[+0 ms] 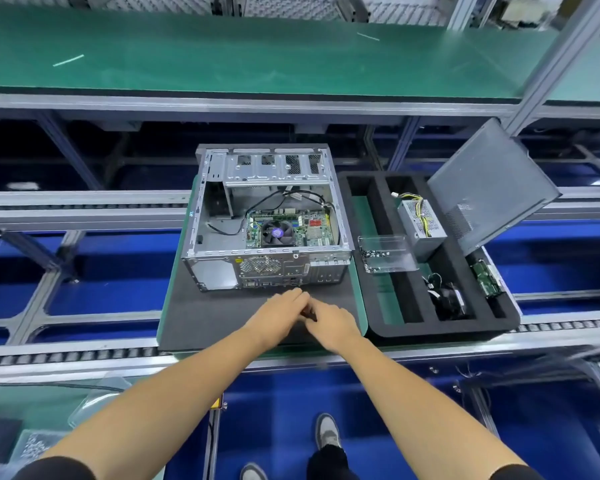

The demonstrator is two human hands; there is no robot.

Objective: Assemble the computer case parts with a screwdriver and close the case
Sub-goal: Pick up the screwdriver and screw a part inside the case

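The open computer case (201,216) lies on a dark mat (194,320), its motherboard and fan (278,233) showing inside. My left hand (281,311) and my right hand (329,320) meet just in front of the case's rear panel. Between them sits a small dark object (310,312), which the right hand's fingers appear to pinch; what it is cannot be made out. The left hand's fingers lie fairly straight against it. The grey side panel (489,188) leans upright at the right.
A black foam tray (444,329) right of the case holds a power supply (421,223), a clear plastic box of screws (385,254), a bundle of black parts (447,299) and a green board (487,277). Roller conveyor rails run in front and behind. My feet stand below.
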